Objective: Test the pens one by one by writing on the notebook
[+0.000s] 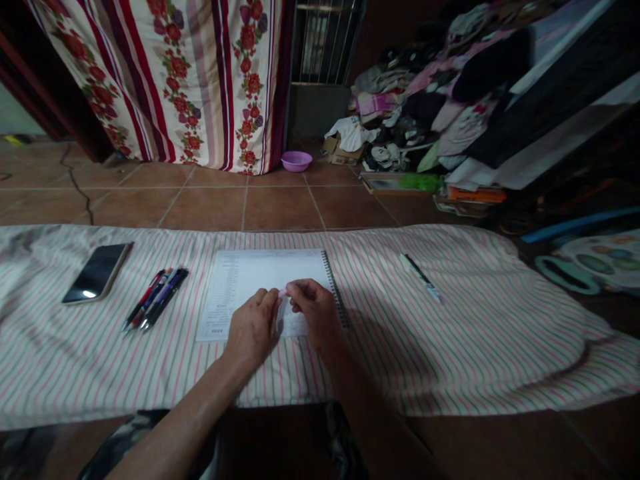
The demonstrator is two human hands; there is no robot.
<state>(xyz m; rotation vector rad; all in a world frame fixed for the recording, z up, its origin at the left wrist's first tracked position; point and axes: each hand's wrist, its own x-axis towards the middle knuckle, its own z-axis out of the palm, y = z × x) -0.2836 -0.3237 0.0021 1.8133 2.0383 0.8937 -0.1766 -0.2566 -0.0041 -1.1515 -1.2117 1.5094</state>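
Observation:
My left hand [254, 328] and my right hand [316, 313] meet over a spiral-bound notebook [250, 277] that lies open on a striped cloth [475, 333]. Both hands pinch a small pink object [283, 292] between their fingertips; I cannot make out what it is. Left of the notebook lie several pens [156, 299] side by side. Further left, a black phone [98, 271] rests face up. A single pen [421, 277] lies to the right of the notebook.
The cloth is spread on a brown tiled floor [280, 203]. Behind it hang a floral striped curtain [190, 80] and a small purple bowl [296, 161] sits on the floor. A pile of clothes [450, 93] fills the back right.

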